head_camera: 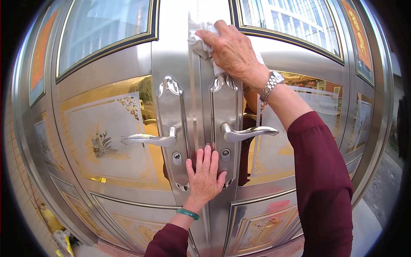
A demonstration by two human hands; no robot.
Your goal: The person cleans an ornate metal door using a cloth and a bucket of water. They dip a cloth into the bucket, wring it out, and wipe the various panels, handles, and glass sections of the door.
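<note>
A crumpled white cloth (203, 45) is in my right hand (233, 51), which presses it against the metal double door (171, 53) near the centre seam, above the handles. Lower down, my left hand (205, 178) lies flat on the door between the two lock plates, fingers pointing up and holding nothing. The left lever handle (151, 139) and the right lever handle (250, 132) stick out on either side above it. Below each lever sits a keyhole, the left lock cylinder (177, 157) and the right lock cylinder (225, 155).
Framed glass panes (106, 30) fill the door's upper part. Gold mirrored panels with frosted pictures (102, 138) flank the handles. Orange strips (356, 29) bearing writing hang at both sides. A tiled wall (19, 180) and a yellowish container (49, 217) stand at left.
</note>
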